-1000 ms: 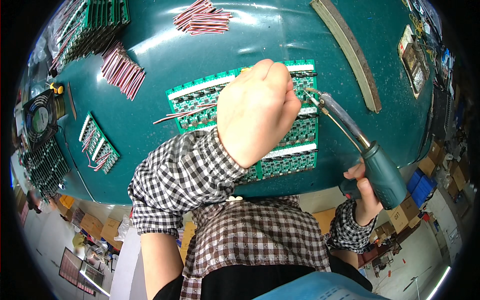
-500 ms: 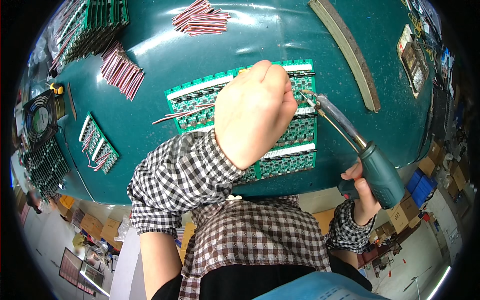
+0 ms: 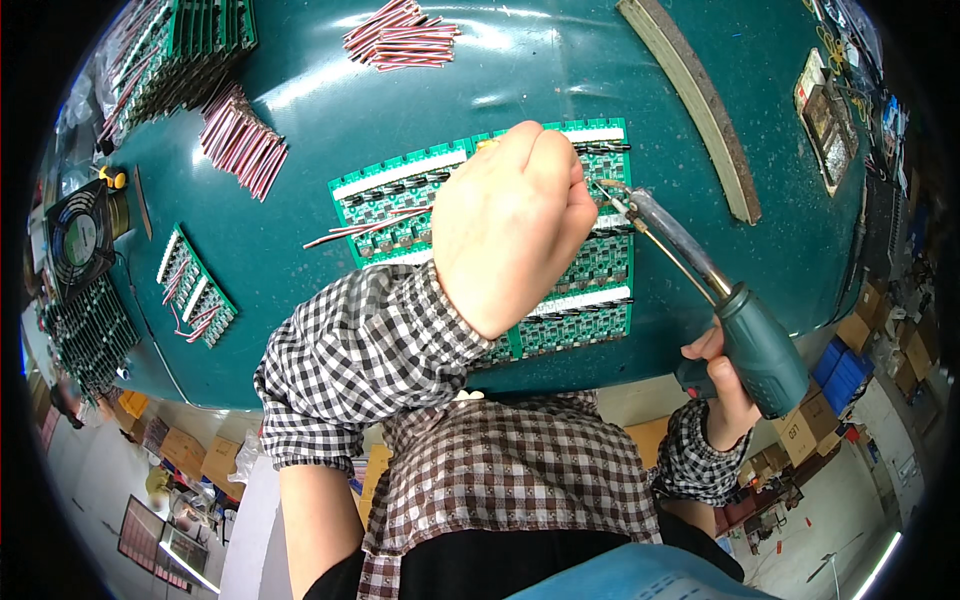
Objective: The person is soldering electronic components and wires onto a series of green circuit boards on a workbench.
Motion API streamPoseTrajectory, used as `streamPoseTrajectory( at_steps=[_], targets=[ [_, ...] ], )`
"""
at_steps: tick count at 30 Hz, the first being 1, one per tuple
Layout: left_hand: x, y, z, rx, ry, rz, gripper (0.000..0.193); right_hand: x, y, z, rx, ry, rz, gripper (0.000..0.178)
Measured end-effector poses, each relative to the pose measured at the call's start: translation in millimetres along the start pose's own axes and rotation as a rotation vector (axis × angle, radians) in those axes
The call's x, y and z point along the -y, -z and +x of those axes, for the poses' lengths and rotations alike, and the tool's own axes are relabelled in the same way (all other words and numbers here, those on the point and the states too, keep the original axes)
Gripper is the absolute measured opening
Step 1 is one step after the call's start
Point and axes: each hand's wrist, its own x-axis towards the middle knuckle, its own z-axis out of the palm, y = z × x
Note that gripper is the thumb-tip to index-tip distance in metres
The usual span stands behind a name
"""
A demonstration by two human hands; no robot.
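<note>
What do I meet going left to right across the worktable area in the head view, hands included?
Black fan → thin brown strip → small circuit board → left hand over the larger board panel → right hand gripping the soldering tool → stained rectangular tray.

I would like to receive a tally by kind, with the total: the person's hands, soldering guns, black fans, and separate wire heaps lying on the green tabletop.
Hands: 2 (left hand, right hand)
Soldering gun: 1
Black fan: 1
Wire heaps: 2 (upper heap, left heap)
Total: 6
</note>
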Motion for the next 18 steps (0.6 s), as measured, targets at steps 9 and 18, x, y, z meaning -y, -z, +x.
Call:
streamPoseTrajectory(
  at_steps=[9,18],
  targets=[
    [1.5,-0.9,-2.6,-0.026,-0.008,0.025,0.017,-2.6,-1.3,-2.1,0.017,0.021,-0.135,0.049],
    [1.7,-3.5,-5.1,-0.058,-0.006,0.036,0.017,-3.0,-2.1,-3.0,0.026,0.014,-0.125,0.049]
  ],
)
